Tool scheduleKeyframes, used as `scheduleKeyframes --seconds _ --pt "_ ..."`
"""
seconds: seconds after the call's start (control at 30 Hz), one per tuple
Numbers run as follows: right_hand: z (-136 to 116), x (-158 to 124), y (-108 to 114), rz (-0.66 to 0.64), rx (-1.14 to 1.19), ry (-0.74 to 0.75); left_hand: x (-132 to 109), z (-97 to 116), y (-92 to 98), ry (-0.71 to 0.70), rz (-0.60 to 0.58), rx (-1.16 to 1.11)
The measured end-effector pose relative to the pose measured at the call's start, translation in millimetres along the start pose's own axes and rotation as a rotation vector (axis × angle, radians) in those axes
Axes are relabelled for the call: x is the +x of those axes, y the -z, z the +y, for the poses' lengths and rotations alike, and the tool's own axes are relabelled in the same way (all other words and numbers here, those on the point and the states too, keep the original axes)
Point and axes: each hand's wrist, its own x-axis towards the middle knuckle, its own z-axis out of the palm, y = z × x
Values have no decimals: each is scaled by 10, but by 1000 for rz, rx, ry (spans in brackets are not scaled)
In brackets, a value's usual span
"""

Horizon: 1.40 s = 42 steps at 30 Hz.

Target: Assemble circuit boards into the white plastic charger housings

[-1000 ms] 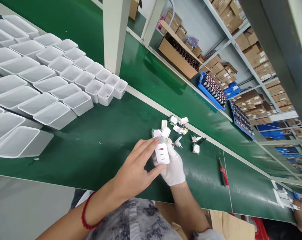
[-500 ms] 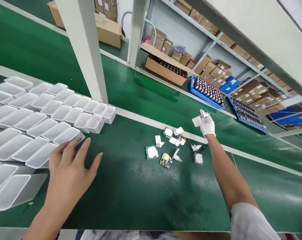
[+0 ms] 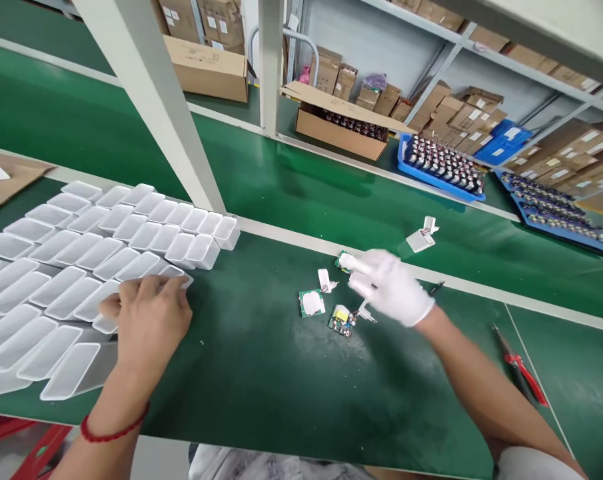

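My bare left hand [image 3: 154, 310] is at the right edge of the rows of white open plastic cases [image 3: 98, 257]. Its fingers curl over a white case [image 3: 184, 277] at the end of a row; part of that case is hidden. My right hand [image 3: 396, 287], in a white glove, is over the small parts mid-table, its fingers smeared by motion. Close to it are a green circuit board [image 3: 342, 260], a board with a yellow component [image 3: 342, 320] and a white plug piece [image 3: 366, 312]. Left of these lies a board with a white round pad [image 3: 312, 303], beside a small white part [image 3: 324, 279].
Red-handled pliers [image 3: 524, 373] lie at the right. A white plate with a plug piece [image 3: 422, 240] rests beyond the pale strip. Blue trays [image 3: 441, 175] of parts and an open carton [image 3: 341, 137] stand farther back. A pale post [image 3: 156, 100] rises behind the cases.
My right hand has let go of the white plate and plug piece on the far side and moved nearer, over the boards. My left hand has closed onto the cases. The view has shifted.
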Motion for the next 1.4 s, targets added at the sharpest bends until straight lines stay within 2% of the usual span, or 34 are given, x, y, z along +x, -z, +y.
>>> scheduleKeyframes --seconds 0.1,0.2,0.27,0.33,0.43,0.5,0.6,0.63,0.7,0.8,0.93,1.07,1.13,1.23,1.27,1.4 --pt "-638 -138 -282 -180 -117 88 -83 178 12 -92 5 -45" --pt "-1013 -88 -504 -337 -242 11 -292 435 50 -256 5 -97" --pt "-1106 -12 -586 -371 -221 -76 -441 549 99 -351 -7 -156" --pt "-1113 39 -612 -379 -176 -119 -555 566 143 -388 -22 -261" --pt "-1054 22 -571 -385 -108 -102 -642 440 143 -318 -132 -478" --pt "-1014 -44 -536 -366 131 -72 -660 334 80 -266 -274 -613" --pt "-990 -178 -537 -343 891 -102 -662 261 -61 -278 -444 -757" --pt "-992 -223 -553 -345 1145 -143 -660 267 -105 -285 -464 -784" --pt "-1008 -305 -590 -362 1479 -239 -659 315 -169 -264 -462 -812" --pt "-1042 -392 -613 -419 1648 -306 -677 427 -200 -183 -425 -840" --pt "-1068 -439 -557 -530 1578 -237 -727 533 -163 -115 -385 -978" --pt "-1043 -427 -479 -564 1379 -195 -747 538 -114 -154 -266 -1100" --pt "-1011 -407 -461 -465 1179 -93 -747 521 -109 -169 -214 -1140" --pt "-965 -386 -464 -182 897 148 -741 511 -125 -179 -179 -1189" --pt "-955 -385 -467 -141 865 211 -738 516 -131 -189 -167 -1194" --pt "-962 -413 -450 -231 869 301 -716 584 -145 -242 -156 -1225"
